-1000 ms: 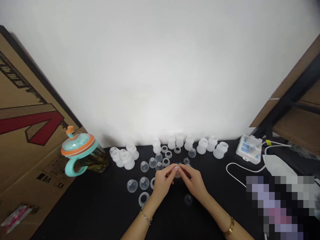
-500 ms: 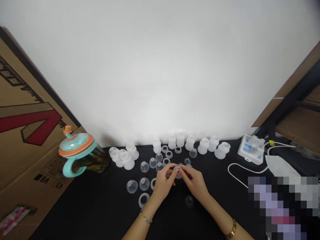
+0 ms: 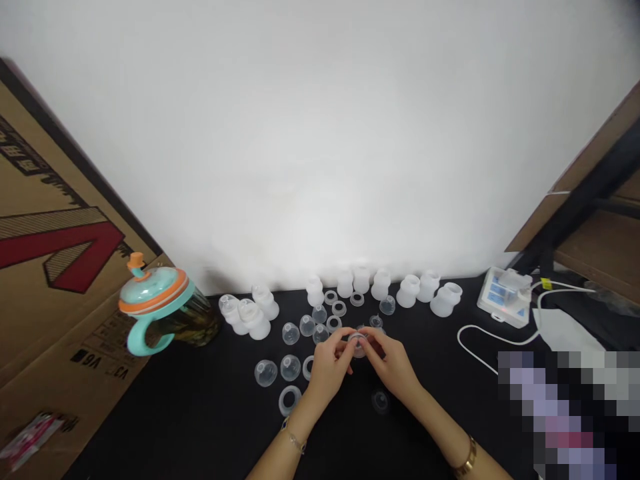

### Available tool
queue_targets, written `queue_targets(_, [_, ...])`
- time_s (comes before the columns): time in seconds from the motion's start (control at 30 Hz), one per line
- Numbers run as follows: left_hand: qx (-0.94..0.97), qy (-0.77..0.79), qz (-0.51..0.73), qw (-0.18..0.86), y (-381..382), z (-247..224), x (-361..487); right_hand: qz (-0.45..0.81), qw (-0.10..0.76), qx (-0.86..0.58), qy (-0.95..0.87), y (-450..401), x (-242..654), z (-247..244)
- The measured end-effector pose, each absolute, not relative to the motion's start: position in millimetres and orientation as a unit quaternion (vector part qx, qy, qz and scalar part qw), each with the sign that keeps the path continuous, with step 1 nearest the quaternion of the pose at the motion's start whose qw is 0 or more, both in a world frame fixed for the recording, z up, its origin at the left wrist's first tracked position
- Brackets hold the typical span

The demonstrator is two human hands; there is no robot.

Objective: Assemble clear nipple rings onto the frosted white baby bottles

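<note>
Over the middle of the black table, my left hand (image 3: 330, 360) and my right hand (image 3: 390, 360) both pinch one translucent bottle collar ring (image 3: 359, 348) between thumbs and fingertips. Fingers partly cover it, so I cannot tell whether a nipple sits inside. Just beyond the fingers, a clear silicone nipple (image 3: 376, 322) lies on the table. Another nipple (image 3: 381, 401) rests below my right hand. Left of my left hand are several clear domed caps (image 3: 291, 368) and loose collar rings (image 3: 290, 401).
Several white bottles (image 3: 382, 285) stand along the wall, with another cluster of bottles (image 3: 254, 319) farther left. A teal-lidded jug (image 3: 155, 300) stands by a cardboard box (image 3: 60, 320). On the right lie a clear plastic case (image 3: 504, 298) and a white cable (image 3: 500, 341).
The view has shifted slightly, so everything sits a few pixels to the right. Both hands keep their pinch on the collar ring, with only a tiny movement of the fingers.
</note>
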State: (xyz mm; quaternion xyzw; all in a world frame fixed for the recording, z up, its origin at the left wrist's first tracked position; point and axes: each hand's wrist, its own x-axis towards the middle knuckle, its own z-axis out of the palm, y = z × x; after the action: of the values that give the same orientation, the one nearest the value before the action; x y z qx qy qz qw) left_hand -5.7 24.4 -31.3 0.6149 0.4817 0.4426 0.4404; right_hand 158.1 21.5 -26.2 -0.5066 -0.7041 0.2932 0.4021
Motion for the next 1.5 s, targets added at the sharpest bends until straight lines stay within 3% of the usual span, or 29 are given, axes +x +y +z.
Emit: queue_targets(1.5, [0.653, 0.496, 0.431, 0.377, 19.2, -23.6, -6.1, 0.268, 0.409, -0.5, -0.715, 17.2, 156.3, -24.3])
